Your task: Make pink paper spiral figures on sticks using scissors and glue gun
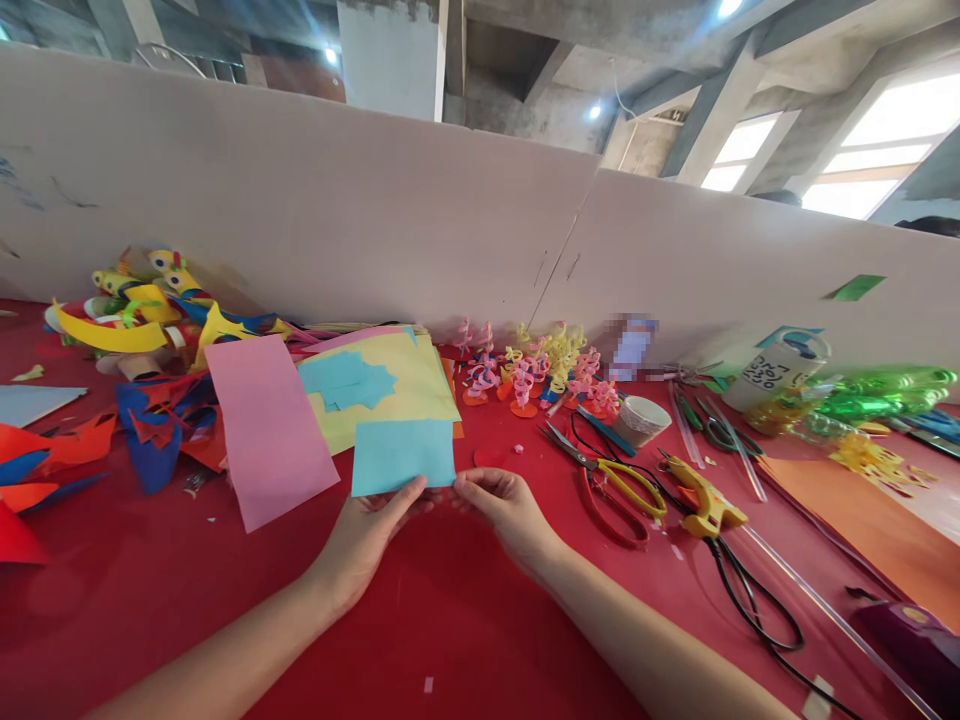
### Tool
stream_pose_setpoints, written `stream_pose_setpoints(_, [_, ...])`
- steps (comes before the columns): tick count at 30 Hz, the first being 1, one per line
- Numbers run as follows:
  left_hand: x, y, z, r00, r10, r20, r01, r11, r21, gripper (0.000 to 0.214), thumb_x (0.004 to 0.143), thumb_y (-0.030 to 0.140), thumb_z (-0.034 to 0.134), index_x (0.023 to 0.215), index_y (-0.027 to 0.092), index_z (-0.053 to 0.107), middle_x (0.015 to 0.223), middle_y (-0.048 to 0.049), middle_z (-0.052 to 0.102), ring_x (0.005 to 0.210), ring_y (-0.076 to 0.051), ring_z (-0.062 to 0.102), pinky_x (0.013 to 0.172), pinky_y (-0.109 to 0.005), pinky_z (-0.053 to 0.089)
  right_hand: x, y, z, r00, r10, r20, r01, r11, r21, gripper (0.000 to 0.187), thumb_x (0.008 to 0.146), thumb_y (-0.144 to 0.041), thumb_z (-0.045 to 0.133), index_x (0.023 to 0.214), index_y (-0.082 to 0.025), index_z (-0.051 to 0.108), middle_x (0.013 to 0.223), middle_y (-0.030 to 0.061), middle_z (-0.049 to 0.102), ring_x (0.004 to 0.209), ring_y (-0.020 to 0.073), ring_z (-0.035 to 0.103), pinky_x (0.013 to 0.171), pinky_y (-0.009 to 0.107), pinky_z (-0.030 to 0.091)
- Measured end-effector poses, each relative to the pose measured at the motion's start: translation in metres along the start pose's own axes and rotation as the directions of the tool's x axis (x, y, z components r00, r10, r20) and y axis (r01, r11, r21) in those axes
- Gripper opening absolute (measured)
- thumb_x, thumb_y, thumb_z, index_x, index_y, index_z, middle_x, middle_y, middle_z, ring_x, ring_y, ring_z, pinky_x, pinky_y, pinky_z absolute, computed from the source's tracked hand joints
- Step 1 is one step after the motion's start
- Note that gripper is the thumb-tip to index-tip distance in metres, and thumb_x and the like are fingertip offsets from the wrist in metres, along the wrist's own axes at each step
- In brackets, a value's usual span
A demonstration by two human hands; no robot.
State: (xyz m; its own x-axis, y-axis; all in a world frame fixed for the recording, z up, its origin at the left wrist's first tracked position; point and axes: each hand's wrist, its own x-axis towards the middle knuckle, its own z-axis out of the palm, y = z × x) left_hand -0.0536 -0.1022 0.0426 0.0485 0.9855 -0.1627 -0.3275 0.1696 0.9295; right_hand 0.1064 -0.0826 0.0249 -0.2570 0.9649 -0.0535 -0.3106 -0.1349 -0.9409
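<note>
Evidently my left hand point(367, 537) and right hand point(514, 508) pinch the blue sheet point(403, 450) at its near edge; a light grip should prevent creasing.

Room between forearms point(247, 655), scissors point(591, 463) blocking right, partition point(337, 200) across back

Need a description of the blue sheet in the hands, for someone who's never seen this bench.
Find the red table, then the left hand and right hand meeting above it. At their fingertips is the light blue sheet, held by its lower edge. Straight edges set it apart from the jagged blue paper on the yellow sheet behind.
</note>
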Motion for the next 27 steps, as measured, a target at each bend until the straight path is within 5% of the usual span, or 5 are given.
stream_pose_setpoints(11, [-0.0025,-0.0021,-0.0008,1.0,0.013,-0.018,-0.011,0.996,0.094,0.024,0.068,0.034,0.072,0.084,0.016,0.071,0.084,-0.0068,0.074,0.08,-0.021,0.068,0.08,-0.032,0.054,0.0016,0.0021,-0.001,0.998,-0.029,-0.047,0.028,0.999,-0.027,0.024,0.06,-0.038,0.077,0.064,-0.016,0.068,0.058,-0.0008,0.065,0.055,0.0101,0.055,0.059,0.023,0.043])
stream_pose_setpoints(27, [-0.0041,-0.0035,-0.0028,1.0,0.002,0.002,-0.002,0.995,0.098,0.024,0.07,0.035,0.071,0.087,0.017,0.071,0.088,-0.0051,0.074,0.083,-0.021,0.067,0.083,-0.031,0.054,0.0002,0.0008,-0.0005,0.999,-0.012,0.047,0.01,0.999,0.039,0.024,0.064,-0.039,0.075,0.068,-0.016,0.066,0.062,-0.0001,0.065,0.059,0.0103,0.056,0.062,0.023,0.041])
